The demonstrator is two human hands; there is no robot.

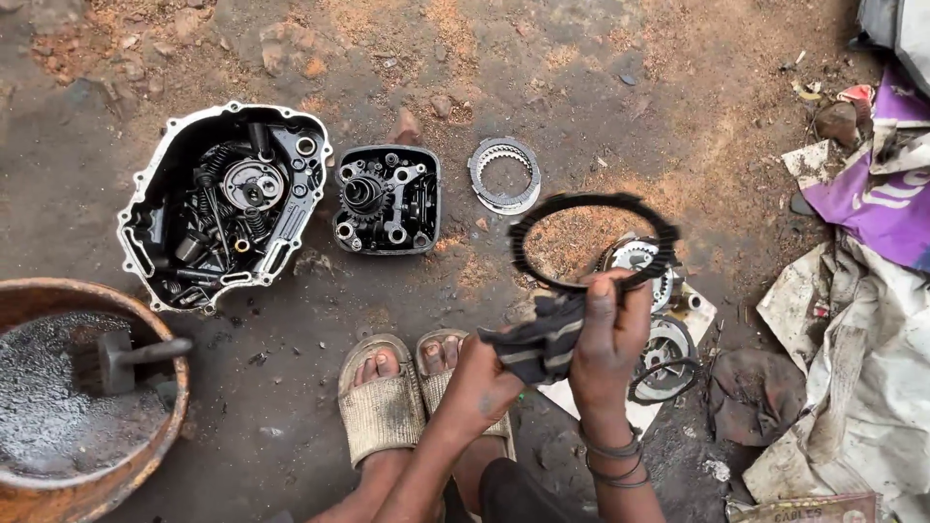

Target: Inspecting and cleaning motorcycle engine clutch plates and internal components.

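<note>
Right hand [608, 334] pinching the lower edge of a dark toothed ring [591, 242], held up above the dirt ground [581, 87]. Left hand [484, 383] closed on a dirty rag [542, 339], pressed against the ring's lower edge. Left of the hands, a large open engine cover [225, 205] packed with springs, bolts and small parts; beside it a smaller black housing [387, 199] holding gears. Farther left, a rusty round basin [58, 489] with grey oily liquid and a brush [121, 358]. Stack of metal rings [504, 174] behind.
</note>
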